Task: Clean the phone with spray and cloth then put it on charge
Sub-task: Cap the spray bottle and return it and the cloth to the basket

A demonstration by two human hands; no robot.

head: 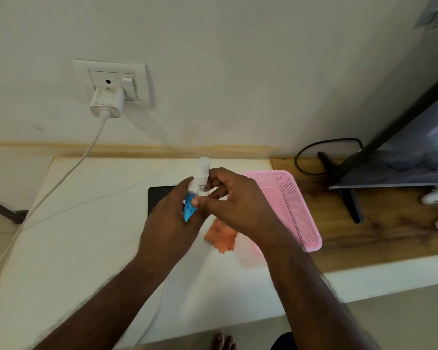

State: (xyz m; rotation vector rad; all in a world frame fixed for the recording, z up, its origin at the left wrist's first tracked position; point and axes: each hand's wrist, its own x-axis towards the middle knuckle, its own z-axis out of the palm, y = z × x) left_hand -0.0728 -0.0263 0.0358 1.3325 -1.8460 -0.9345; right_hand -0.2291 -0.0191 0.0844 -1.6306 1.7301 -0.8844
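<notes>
The phone point(159, 198), a flat dark slab, lay on the white bench point(86, 236) and was mostly hidden behind both hands, so that only its upper left corner and left edge showed; its long axis could not be made out. Above it the spray bottle point(200, 183) was held roughly upright, nozzle end toward the wall, its long axis tilted slightly right; the clear body carried a blue label and a translucent cap, and its lower part was covered by the fingers. The left hand point(170, 223) wrapped its grip round the bottle body, while the right hand point(235, 200) pinched the bottle near its neck with thumb and fingertips. The orange cloth point(221, 237), crumpled and soft, lay on the bench just below the right hand, partly covered by the wrist. A pink perforated plastic basket point(296, 210) sat beside it, straddling the bench and a wooden shelf point(377, 236). A white charger point(106, 102) was plugged into the wall socket point(116, 79), its cable point(61, 178) trailing down across the bench and off the frame's left edge. A monitor point(402, 152) was cut off at right.
</notes>
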